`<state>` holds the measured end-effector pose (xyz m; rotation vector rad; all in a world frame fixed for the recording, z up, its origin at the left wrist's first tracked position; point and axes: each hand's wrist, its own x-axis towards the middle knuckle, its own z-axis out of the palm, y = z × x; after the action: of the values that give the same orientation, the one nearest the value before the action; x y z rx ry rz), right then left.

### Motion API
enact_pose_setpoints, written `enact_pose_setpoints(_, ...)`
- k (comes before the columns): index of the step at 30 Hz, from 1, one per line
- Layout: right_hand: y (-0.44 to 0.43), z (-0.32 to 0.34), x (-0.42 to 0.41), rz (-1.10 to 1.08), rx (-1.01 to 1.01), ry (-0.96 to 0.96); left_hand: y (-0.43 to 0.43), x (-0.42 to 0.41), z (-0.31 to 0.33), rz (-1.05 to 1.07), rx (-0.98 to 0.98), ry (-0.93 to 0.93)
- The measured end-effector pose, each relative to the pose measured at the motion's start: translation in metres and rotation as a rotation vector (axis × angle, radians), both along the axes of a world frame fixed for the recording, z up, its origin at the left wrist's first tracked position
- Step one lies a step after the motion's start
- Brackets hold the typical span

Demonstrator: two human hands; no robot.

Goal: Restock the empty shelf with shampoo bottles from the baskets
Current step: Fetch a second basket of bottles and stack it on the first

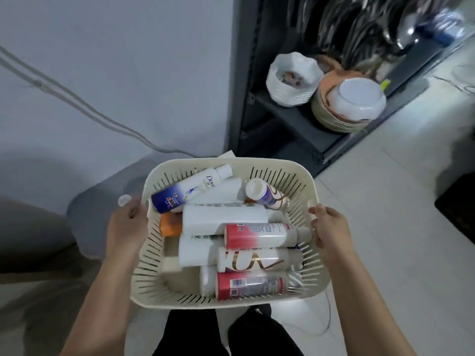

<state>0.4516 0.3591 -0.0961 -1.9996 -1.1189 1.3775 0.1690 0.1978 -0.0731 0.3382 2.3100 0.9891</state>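
A cream slotted plastic basket [280, 173] hangs in front of me, carried above the floor. My left hand [127, 224] grips its left rim and my right hand [330, 228] grips its right rim. Inside lie several shampoo bottles on their sides: a blue-and-white Dove bottle [190, 188] at the back left, a red-and-white bottle [259, 235] in the middle, another red one [250, 285] at the front, white bottles [223, 218] between them and an orange one [171, 224] at the left. A dark metal shelf unit [288, 119] stands ahead to the right.
On the shelf's low board stand a stack of white bowls [293, 80] and a stack of plates with a white bowl upside down on top [352, 104]. A grey wall with cables [77, 101] is on the left. A dark mat [460, 204] lies on the pale tiles at right.
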Motion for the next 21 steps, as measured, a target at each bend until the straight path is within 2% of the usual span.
enact_pose_setpoints(9,0.016,0.037,0.164,-0.229,0.063,-0.011,0.087,0.129,0.016,-0.231,0.168,-0.048)
enact_pose_setpoints(14,0.022,0.045,0.235,-0.407,0.039,-0.026,0.147,0.192,0.027,-0.374,0.166,-0.172)
enact_pose_setpoints(21,0.043,0.046,0.311,-0.653,0.030,0.012,0.240,0.268,0.029,-0.581,0.201,-0.212)
